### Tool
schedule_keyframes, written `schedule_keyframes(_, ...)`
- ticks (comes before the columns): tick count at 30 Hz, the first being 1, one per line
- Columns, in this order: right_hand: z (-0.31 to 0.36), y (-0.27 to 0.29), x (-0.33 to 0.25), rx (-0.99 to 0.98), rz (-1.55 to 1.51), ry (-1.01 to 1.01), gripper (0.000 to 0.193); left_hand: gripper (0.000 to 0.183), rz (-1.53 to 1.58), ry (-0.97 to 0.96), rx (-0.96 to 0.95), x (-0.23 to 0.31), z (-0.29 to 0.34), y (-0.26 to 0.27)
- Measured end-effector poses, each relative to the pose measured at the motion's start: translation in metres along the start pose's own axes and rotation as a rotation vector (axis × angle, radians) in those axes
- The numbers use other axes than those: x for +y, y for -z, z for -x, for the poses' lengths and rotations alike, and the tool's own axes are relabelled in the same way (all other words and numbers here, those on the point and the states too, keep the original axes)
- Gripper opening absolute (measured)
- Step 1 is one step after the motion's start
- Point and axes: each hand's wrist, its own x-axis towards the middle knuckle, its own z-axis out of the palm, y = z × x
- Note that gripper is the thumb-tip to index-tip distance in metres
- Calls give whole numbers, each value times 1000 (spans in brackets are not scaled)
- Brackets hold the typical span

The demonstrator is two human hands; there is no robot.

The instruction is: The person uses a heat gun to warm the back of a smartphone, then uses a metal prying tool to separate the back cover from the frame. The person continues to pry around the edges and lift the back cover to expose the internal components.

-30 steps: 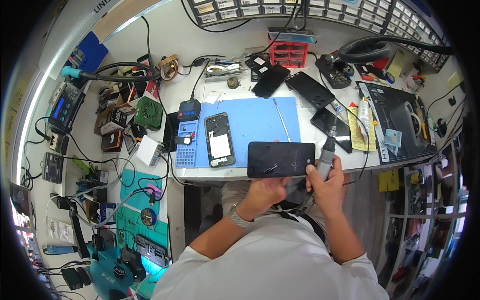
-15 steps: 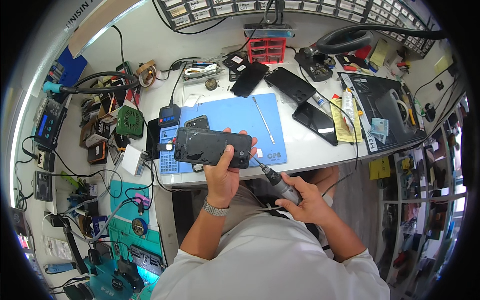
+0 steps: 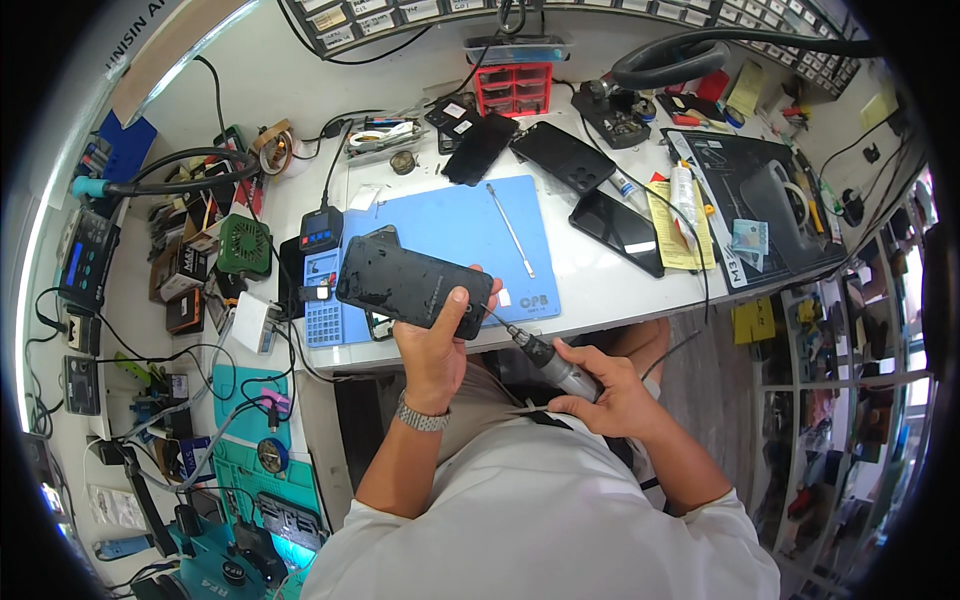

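Note:
My left hand (image 3: 432, 350) grips a worn black smartphone (image 3: 402, 280) near its right end, thumb on top, fingers behind. It is held tilted over the front edge of a blue repair mat (image 3: 450, 215). My right hand (image 3: 612, 392) is closed round a grey rotary tool (image 3: 560, 368) with a black nose. Its thin bit points up-left at the phone's right end; whether it touches cannot be made out. Another phone body (image 3: 381, 326) lies beneath the held one, mostly hidden. A thin metal pry tool (image 3: 511, 230) rests on the mat.
Several dark phones, among them one with a glossy screen (image 3: 618, 235), lie right of the mat. A red drawer box (image 3: 513, 90) stands behind. Cables, a small blue-screened device (image 3: 321, 229) and a green fan (image 3: 243, 246) crowd the left. The bench's front edge runs below my hands.
The phone has turned slightly in my left hand's hold, its right end now lower than its left. My right hand keeps the rotary tool at the same end. The view has shifted a little.

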Motion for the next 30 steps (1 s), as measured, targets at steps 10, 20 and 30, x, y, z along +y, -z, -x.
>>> schedule_keyframes(10, 2, -3, 3, 69, -1, -5, 72, 41, -13, -13, -3, -5, 2, 2)
schedule_keyframes(20, 2, -1, 6, 82, 32, 75, 72, 46, -55, -11, -57, -7, 1, 9)
schedule_keyframes(30, 3, 6, 5, 15, 23, 29, 65, 48, -24, -17, -24, -5, 4, 4)
